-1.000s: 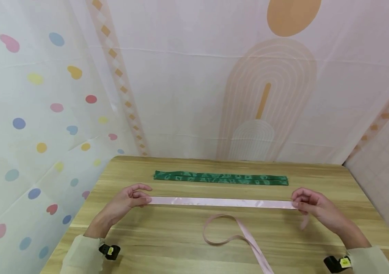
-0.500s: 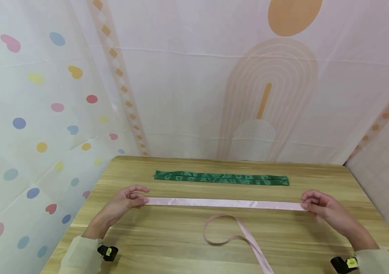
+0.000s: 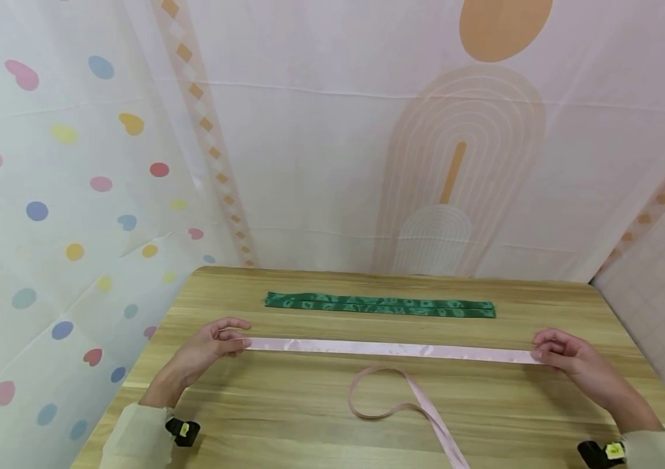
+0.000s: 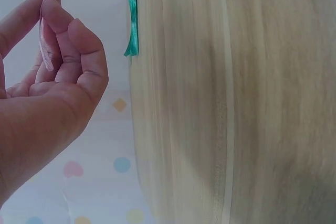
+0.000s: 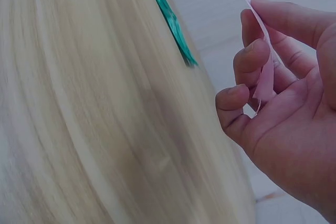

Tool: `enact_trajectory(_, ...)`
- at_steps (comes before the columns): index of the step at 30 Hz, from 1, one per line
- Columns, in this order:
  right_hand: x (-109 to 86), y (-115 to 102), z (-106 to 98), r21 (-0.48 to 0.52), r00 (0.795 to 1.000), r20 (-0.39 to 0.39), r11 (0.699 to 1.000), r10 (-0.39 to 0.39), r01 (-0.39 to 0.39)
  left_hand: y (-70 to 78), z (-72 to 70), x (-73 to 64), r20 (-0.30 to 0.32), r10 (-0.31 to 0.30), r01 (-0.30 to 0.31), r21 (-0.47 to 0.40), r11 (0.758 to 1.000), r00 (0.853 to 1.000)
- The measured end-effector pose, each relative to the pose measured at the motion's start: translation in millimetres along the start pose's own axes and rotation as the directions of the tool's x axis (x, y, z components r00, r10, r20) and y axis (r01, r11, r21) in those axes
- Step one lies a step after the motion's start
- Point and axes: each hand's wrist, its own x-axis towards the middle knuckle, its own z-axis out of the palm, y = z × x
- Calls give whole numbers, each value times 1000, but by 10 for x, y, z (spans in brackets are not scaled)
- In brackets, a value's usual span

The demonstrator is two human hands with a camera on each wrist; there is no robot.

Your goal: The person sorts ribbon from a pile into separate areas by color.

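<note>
A pink satin ribbon [image 3: 391,349] is stretched nearly straight between both hands above the table. My left hand [image 3: 206,352] pinches it close to one end between thumb and fingers; in the left wrist view a short tail of the ribbon [image 4: 45,51] hangs inside the palm. At the other end my right hand [image 3: 581,368] pinches it the same way, and the right wrist view shows its cut end [image 5: 265,80] lying against the curled fingers. Behind the stretched ribbon, green ribbon strips [image 3: 379,305] lie side by side on the table.
A second length of pink ribbon [image 3: 420,404] lies looped on the wooden table [image 3: 285,417] in front, running off the lower edge of the head view. Patterned cloth walls [image 3: 309,163] stand behind the table and at both sides.
My right hand has slid to the right along the pink ribbon toward its end, so the stretched span is longer. The left hand has shifted slightly left. Ribbons on the table stay put.
</note>
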Motion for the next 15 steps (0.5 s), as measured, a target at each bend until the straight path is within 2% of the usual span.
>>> enact_trajectory(6,-9,56,-58,15,999,-3,999,34,-34,-15,-11,10,6,2,-2,-6,1000,1000)
enact_trajectory(15,-37,136,-103,85,1000,12,996,-4,3,-64,-22,33,-11,-3,3,6,1000,1000)
